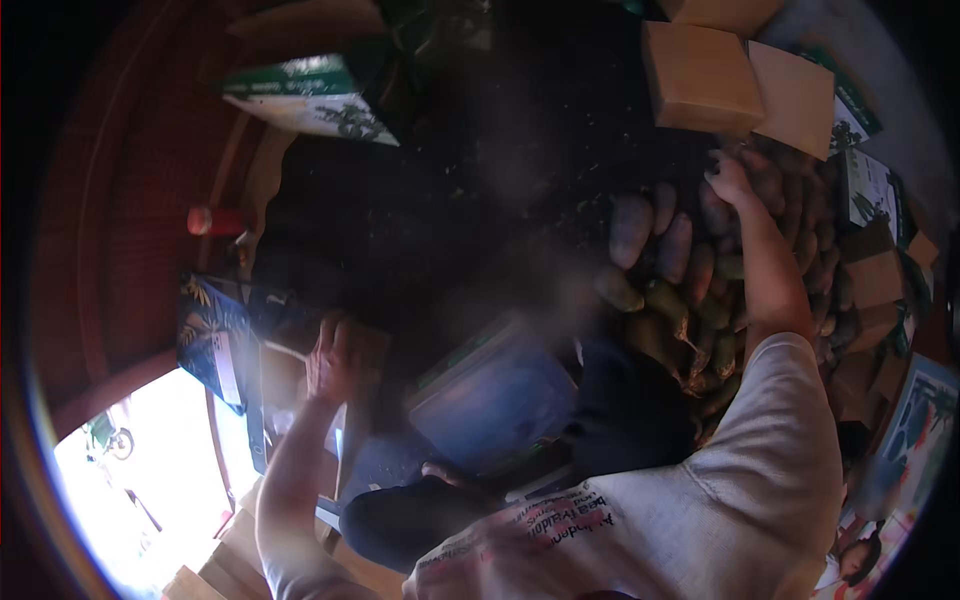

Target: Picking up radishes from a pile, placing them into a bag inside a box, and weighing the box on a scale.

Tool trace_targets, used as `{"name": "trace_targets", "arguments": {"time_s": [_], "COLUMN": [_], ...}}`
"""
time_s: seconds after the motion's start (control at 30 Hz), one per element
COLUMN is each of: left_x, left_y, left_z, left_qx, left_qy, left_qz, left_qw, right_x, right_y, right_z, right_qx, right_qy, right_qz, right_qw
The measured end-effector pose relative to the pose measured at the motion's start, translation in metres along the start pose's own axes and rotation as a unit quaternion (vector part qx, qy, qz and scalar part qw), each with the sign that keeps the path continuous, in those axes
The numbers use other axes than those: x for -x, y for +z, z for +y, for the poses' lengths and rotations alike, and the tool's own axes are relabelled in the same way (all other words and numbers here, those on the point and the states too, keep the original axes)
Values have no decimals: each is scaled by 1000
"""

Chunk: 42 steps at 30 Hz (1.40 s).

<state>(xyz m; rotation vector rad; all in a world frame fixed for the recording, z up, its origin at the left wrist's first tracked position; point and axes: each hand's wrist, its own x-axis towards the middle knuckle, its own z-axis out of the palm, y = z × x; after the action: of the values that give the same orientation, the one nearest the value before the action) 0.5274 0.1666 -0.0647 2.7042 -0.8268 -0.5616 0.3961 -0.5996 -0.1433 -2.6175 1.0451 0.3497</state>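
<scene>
My left hand [335,362] is at the left, its fingers bent over the edge of an open cardboard box [285,378] with a dark blue printed side. My right arm stretches far out to the right. At its end, my right hand [730,180] is at the far edge of a pile of large oblong reddish fruits [675,248]; they look like mangoes, though I cannot be sure. Shadow hides its fingertips, so whether it grips a fruit does not show. Greener fruits [665,305] with dry brownish ends lie nearer to me.
A blue-grey box [495,395] sits before my legs. Brown cartons [703,80] stand beyond the fruit pile, and more boxes [870,265] line its right. At the far left are a green and white carton [310,95], a red cylinder [213,221] and a reddish wall [130,200].
</scene>
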Motion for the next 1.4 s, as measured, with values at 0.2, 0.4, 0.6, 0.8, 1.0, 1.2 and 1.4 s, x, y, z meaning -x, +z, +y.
{"name": "trace_targets", "arguments": {"time_s": [0.2,0.4,0.6,0.8,1.0,1.2,1.4], "left_x": [-32,-69,-118,-219,-325,-352,-340], "left_y": [16,28,47,65,49,39,17], "left_z": [15,52,80,122,228,292,307], "left_qx": [-25,6,-23,81,181,291,309], "left_qy": [-112,-148,-104,-44,42,79,108], "left_qz": [29,21,52,98,155,186,219], "left_qw": [993,989,993,991,970,935,919], "right_x": [-123,-206,-154,-21,-141,-164,-79], "right_y": [-66,-121,-92,-134,-169,-134,-122], "right_z": [91,167,91,25,33,39,-25], "right_qx": [-59,-104,-78,-206,-143,-456,-734], "right_qy": [94,150,177,-66,-72,76,36], "right_qz": [87,208,169,352,422,183,133], "right_qw": [990,961,966,911,893,868,665]}}
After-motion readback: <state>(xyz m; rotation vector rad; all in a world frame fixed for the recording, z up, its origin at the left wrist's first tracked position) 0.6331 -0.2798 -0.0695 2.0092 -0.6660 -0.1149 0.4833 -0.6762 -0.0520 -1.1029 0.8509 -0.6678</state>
